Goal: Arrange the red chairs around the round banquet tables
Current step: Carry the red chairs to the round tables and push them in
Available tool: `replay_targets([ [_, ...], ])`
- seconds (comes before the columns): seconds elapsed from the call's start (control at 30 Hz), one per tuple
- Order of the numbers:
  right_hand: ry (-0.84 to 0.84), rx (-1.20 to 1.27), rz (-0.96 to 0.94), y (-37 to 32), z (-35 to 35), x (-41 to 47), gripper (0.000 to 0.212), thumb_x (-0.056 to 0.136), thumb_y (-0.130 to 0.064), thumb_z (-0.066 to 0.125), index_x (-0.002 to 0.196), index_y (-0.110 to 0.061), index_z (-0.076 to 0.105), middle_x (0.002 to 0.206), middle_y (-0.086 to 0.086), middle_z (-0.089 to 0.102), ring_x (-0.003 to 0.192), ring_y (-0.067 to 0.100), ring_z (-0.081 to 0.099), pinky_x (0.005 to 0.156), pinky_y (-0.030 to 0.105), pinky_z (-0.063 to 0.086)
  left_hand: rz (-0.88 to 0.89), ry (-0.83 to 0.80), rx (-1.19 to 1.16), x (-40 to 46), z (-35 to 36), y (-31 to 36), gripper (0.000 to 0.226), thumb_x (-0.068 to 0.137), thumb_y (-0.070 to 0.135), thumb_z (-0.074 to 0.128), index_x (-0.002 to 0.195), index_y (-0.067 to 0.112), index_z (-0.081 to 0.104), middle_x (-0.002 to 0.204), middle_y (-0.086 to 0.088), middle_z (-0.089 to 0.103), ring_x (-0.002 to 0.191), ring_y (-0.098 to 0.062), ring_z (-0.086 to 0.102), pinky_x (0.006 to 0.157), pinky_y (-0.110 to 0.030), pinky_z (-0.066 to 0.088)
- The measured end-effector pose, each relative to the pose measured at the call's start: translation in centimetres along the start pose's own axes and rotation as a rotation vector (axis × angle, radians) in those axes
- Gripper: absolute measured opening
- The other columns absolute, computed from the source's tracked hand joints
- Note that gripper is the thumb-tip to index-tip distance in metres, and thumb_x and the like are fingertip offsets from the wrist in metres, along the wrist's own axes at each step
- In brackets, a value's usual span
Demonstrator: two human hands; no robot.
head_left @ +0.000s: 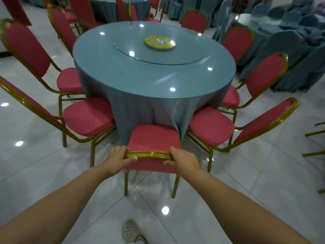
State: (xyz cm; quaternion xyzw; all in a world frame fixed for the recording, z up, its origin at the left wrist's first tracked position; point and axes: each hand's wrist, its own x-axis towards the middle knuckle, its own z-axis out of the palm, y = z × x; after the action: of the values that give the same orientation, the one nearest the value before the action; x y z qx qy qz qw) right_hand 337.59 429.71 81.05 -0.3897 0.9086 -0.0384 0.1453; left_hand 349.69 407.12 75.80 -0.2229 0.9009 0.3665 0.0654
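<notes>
A round banquet table (140, 81) with a grey-blue cloth and a glass turntable stands ahead of me. Directly in front, a red chair (154, 136) with a gold frame faces the table, its seat front touching the hanging cloth. My left hand (117, 160) grips the left end of its top rail and my right hand (182, 160) grips the right end. Several other red chairs ring the table, among them one at front left (88, 115) and one at front right (211, 125).
A yellow disc (160, 42) lies on the turntable. Grey covered chairs (290, 55) crowd the right side, and another table with red chairs stands behind. Gold chair legs (314, 154) poke in at the right edge. My shoe (131, 231) is on the glossy tile floor.
</notes>
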Motion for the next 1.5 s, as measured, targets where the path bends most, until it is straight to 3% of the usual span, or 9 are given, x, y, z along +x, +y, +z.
replay_targets([
  [0.23, 0.062, 0.084, -0.002, 1.6, 1.1, 1.2, 0.036, 0.090, -0.048, 0.051, 0.115, -0.023, 0.047, 0.116, -0.002, 0.051, 0.113, 0.020, 0.043, 0.099, 0.036, 0.029, -0.017, 0.065, 0.032, 0.6, 0.6, 1.0, 0.035, 0.086, 0.053, 0.056, 0.088, 0.019, 0.050, 0.089, 0.001, 0.049, 0.085, -0.018, 0.048, 0.073, -0.034, 0.044],
  [0.4, 0.083, 0.111, -0.009, 1.9, 0.7, 4.0, 0.039, 0.091, -0.046, 0.051, 0.121, -0.020, 0.047, 0.133, 0.002, 0.045, 0.141, 0.024, 0.021, 0.118, 0.046, 0.009, -0.088, 0.106, -0.023, 2.4, -0.7, 1.3, 0.033, 0.082, 0.055, 0.061, 0.089, 0.023, 0.053, 0.091, 0.001, 0.055, 0.085, -0.015, 0.055, 0.076, -0.037, 0.050],
  [0.5, 0.086, 0.129, -0.017, 2.3, 0.2, 5.7, 0.042, 0.091, -0.045, 0.052, 0.126, -0.021, 0.046, 0.136, 0.003, 0.043, 0.144, 0.024, 0.013, 0.118, 0.046, 0.007, -0.113, 0.102, -0.036, 3.8, -1.3, 1.6, 0.034, 0.084, 0.052, 0.061, 0.093, 0.020, 0.053, 0.093, -0.001, 0.055, 0.089, -0.017, 0.054, 0.080, -0.038, 0.048],
  [0.7, 0.121, 0.127, 0.008, 2.4, 0.2, 7.4, 0.047, 0.090, -0.050, 0.051, 0.130, -0.027, 0.043, 0.129, -0.001, 0.046, 0.125, 0.023, 0.036, 0.105, 0.040, 0.028, -0.098, 0.050, -0.030, 6.1, -1.9, 1.2, 0.032, 0.087, 0.046, 0.059, 0.105, 0.020, 0.051, 0.105, -0.003, 0.048, 0.103, -0.021, 0.047, 0.089, -0.038, 0.044],
  [0.97, 0.102, 0.134, 0.035, 1.8, -0.6, 9.3, 0.052, 0.091, -0.046, 0.053, 0.137, -0.029, 0.037, 0.134, -0.002, 0.041, 0.125, 0.021, 0.038, 0.105, 0.038, 0.028, -0.060, 0.083, -0.037, 7.7, -2.9, 0.5, 0.030, 0.086, 0.048, 0.060, 0.097, 0.022, 0.050, 0.101, 0.000, 0.043, 0.103, -0.020, 0.040, 0.088, -0.034, 0.039],
  [1.1, 0.083, 0.136, 0.137, 0.3, -0.8, 9.1, 0.059, 0.090, -0.052, 0.051, 0.139, -0.025, 0.034, 0.134, 0.000, 0.041, 0.124, 0.022, 0.042, 0.104, 0.040, 0.031, -0.012, -0.070, -0.124, 7.4, -4.6, -0.3, 0.027, 0.092, 0.042, 0.053, 0.112, 0.026, 0.051, 0.110, 0.001, 0.044, 0.110, -0.017, 0.039, 0.093, -0.031, 0.036],
  [1.23, 0.191, 0.107, 0.226, -5.1, -1.0, 9.6, 0.071, 0.086, -0.062, 0.049, 0.140, -0.019, 0.035, 0.137, 0.001, 0.044, 0.127, 0.021, 0.041, 0.105, 0.040, 0.028, 0.020, -0.313, -0.316, 6.4, -8.2, -2.2, 0.035, 0.095, 0.033, 0.052, 0.129, 0.028, 0.046, 0.122, 0.003, 0.047, 0.110, -0.012, 0.046, 0.084, -0.021, 0.039],
  [1.37, 0.250, 0.106, 0.171, -14.3, -1.0, 12.1, 0.065, 0.087, -0.055, 0.054, 0.137, -0.017, 0.039, 0.135, 0.001, 0.046, 0.125, 0.020, 0.042, 0.105, 0.038, 0.031, 0.022, -0.294, -0.341, 4.8, -13.2, -5.7, 0.029, 0.097, 0.028, 0.049, 0.125, 0.023, 0.053, 0.118, 0.005, 0.055, 0.103, -0.008, 0.050, 0.071, -0.015, 0.039],
  [1.5, 0.247, 0.193, 0.157, -24.6, -0.5, 16.2, 0.057, 0.092, -0.043, 0.054, 0.139, -0.014, 0.038, 0.138, 0.004, 0.043, 0.129, 0.021, 0.039, 0.105, 0.036, 0.034, -0.007, -0.177, -0.383, 2.6, -21.1, -11.5, 0.026, 0.098, 0.029, 0.048, 0.120, 0.021, 0.059, 0.109, 0.009, 0.054, 0.100, -0.005, 0.049, 0.069, -0.014, 0.038],
])
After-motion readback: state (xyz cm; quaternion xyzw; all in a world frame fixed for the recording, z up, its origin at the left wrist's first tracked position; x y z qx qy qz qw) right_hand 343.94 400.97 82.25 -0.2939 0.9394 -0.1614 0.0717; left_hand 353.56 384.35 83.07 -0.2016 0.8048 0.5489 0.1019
